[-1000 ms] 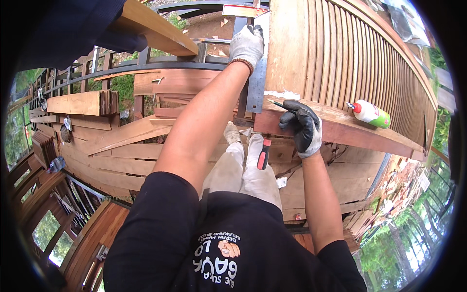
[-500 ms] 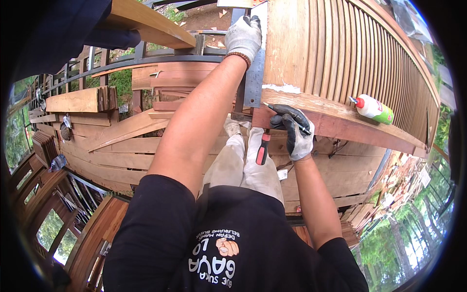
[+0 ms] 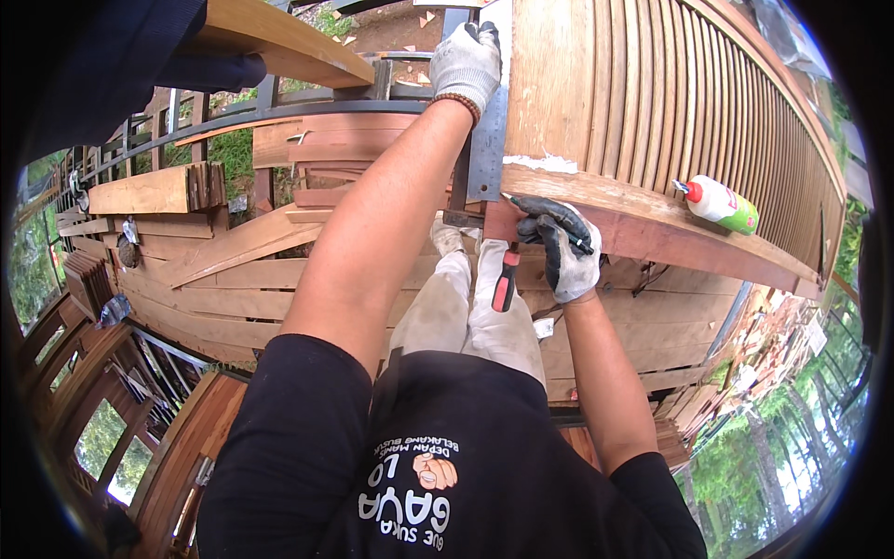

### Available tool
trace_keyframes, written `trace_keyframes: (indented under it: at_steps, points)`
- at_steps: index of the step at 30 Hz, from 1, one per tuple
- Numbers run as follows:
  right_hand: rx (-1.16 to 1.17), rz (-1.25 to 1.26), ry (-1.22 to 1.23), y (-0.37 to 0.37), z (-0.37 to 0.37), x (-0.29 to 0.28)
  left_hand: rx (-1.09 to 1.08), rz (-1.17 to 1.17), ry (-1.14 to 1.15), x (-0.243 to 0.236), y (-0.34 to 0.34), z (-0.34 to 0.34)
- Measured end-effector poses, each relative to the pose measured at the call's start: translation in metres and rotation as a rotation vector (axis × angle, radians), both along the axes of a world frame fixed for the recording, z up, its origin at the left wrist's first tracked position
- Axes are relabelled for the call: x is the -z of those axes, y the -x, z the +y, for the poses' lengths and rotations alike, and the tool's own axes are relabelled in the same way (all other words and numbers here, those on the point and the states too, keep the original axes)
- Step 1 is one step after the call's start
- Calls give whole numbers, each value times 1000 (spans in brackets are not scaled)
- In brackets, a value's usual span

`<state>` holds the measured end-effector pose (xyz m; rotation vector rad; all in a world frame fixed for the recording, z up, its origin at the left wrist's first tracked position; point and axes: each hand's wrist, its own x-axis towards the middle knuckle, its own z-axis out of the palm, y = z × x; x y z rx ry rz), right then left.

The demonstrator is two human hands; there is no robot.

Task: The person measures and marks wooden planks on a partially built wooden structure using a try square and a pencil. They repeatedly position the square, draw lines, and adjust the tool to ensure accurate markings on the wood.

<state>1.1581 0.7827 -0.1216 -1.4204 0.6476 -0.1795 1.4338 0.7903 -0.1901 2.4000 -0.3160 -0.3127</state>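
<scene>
My left hand [image 3: 466,67], in a grey-white glove with dark fingertips, is closed on the far part of a steel ruler [image 3: 486,154]. The ruler lies along the left end of a slatted wooden panel [image 3: 549,84]. At the panel's near edge my right hand [image 3: 566,250], gloved in grey and black, pinches a slim dark pencil [image 3: 579,245]. Its tip is beside the ruler's near end, over the reddish-brown edge board [image 3: 652,238]. Just left of this hand hangs a tool with a red and black handle [image 3: 504,282]; its working end is hidden.
A white and green glue bottle [image 3: 722,205] with a red cap lies on the panel's right side. White residue [image 3: 540,164] marks the panel near the ruler. Stacked boards [image 3: 154,191] and a metal frame stand left. A thick beam [image 3: 289,42] juts in, beside dark clothing.
Both hands keep their grips on the ruler and the pencil. The pencil tip remains near the ruler's end, with only a slight shift of the whole view.
</scene>
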Motion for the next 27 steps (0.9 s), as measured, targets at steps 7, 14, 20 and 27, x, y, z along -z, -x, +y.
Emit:
trace_keyframes:
  at_steps: [7,14,20,27]
  points:
    - [-13,-9,2,1,-1,2,-5,-8,9,-4,2,0]
    - [-16,-12,-3,1,0,4,-39,5,32,5,0,-2]
    - [1,-18,-53,2,0,3,-21,-10,7,-6,2,-1]
    - [-17,-11,-23,4,-2,5,-30,11,-14,-6,2,-2]
